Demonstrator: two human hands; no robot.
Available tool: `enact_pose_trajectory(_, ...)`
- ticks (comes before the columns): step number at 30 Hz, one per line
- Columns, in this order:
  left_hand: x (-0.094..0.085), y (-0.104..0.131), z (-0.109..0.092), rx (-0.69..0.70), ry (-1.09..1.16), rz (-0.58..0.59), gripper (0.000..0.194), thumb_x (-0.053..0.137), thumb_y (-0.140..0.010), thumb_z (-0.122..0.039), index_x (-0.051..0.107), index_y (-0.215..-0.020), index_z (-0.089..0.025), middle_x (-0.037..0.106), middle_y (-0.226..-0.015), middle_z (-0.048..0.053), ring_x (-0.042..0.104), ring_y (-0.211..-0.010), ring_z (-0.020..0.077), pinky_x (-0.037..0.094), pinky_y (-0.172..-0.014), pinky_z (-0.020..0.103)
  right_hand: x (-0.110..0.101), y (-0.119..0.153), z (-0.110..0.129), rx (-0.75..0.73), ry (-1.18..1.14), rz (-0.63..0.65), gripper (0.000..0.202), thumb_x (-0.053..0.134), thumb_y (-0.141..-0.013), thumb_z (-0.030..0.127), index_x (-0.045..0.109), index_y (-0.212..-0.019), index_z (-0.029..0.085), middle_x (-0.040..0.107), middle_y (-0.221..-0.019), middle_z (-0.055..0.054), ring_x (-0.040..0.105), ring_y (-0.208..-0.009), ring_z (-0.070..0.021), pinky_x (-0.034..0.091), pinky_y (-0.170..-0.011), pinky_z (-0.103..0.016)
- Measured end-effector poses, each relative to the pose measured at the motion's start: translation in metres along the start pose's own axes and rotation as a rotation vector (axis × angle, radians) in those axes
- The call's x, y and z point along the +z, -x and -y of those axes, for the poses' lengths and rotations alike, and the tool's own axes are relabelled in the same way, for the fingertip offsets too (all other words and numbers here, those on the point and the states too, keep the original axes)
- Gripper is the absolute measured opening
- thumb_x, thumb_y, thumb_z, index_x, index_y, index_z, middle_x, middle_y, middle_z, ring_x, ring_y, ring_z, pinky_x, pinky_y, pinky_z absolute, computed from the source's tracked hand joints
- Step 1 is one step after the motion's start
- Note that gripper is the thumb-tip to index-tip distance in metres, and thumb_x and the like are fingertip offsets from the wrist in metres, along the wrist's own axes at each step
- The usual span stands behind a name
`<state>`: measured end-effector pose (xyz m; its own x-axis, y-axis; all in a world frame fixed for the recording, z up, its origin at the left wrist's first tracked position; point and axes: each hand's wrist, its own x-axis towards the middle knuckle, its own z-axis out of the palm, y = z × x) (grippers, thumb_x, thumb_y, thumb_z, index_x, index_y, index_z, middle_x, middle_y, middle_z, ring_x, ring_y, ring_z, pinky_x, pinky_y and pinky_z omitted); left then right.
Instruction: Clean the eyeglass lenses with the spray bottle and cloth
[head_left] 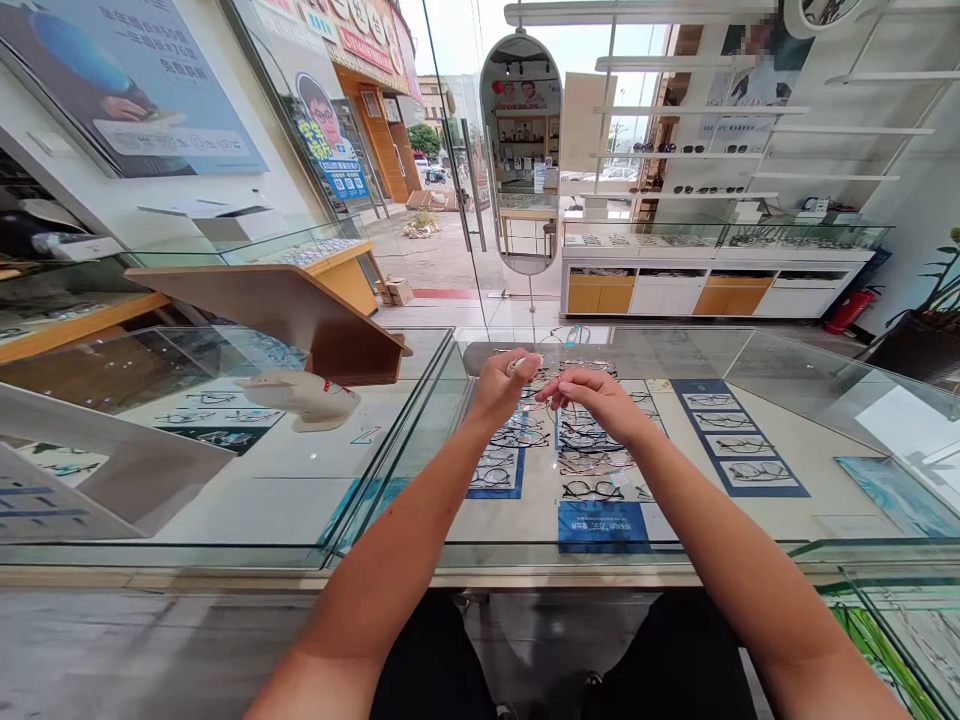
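Above the glass display counter (480, 562), my two hands are close together, a small gap between them. My left hand (508, 385) has its fingers curled inward, with a ring on one finger. My right hand (592, 397) has thumb and fingers pinched together, pointing at the left. Whatever lies in either hand is too small or thin to make out against the frames behind. Below them, under the glass, rows of eyeglasses (592, 490) rest on the case floor. Beyond my hands, a pair of glasses (571, 335) sits near the counter's far edge.
A tilted brown wooden stand (356, 345) occupies the counter's left side. Inside the case are a blue tray of glasses (739, 440) at right and a blue card (604, 527) near the front. An oval mirror (521, 155) stands beyond.
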<state>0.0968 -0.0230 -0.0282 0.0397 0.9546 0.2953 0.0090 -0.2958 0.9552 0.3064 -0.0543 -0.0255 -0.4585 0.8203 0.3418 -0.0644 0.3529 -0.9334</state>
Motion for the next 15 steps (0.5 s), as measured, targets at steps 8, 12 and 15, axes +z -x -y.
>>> enact_pose_trajectory(8,-0.0027,-0.0006,-0.0002,0.097,0.030,0.083,0.083,0.074,-0.075,-0.101,0.063,-0.061,-0.020,0.054,-0.065,0.006,0.040,-0.060,0.0151,0.027,-0.054,0.030,-0.0039,-0.0005,-0.0017,0.006,-0.057,-0.049,0.037,0.077,-0.098,0.066,0.090,-0.101,0.031,0.087,-0.108,-0.005,0.071,-0.091,-0.0226,0.057,-0.092,-0.042)
enact_pose_trajectory(12,-0.0008,0.0014,-0.0006,0.147,-0.073,0.164,0.084,0.068,-0.079,-0.102,0.061,-0.059,-0.021,0.052,-0.066,0.005,0.042,-0.063,0.0168,0.030,-0.056,0.031,-0.0049,-0.0030,-0.0030,0.046,-0.171,-0.172,0.038,0.082,-0.092,0.067,0.089,-0.100,0.031,0.087,-0.112,-0.005,0.073,-0.093,-0.0209,0.057,-0.087,-0.037)
enact_pose_trajectory(15,0.0011,0.0044,0.0021,0.183,-0.208,0.206,0.069,0.073,-0.088,-0.085,0.065,-0.062,-0.021,0.053,-0.065,0.003,0.042,-0.064,0.0170,0.030,-0.059,0.031,-0.0059,-0.0045,-0.0029,0.052,-0.211,-0.244,0.041,0.084,-0.089,0.070,0.087,-0.100,0.030,0.087,-0.119,-0.006,0.073,-0.096,-0.0208,0.058,-0.084,-0.035)
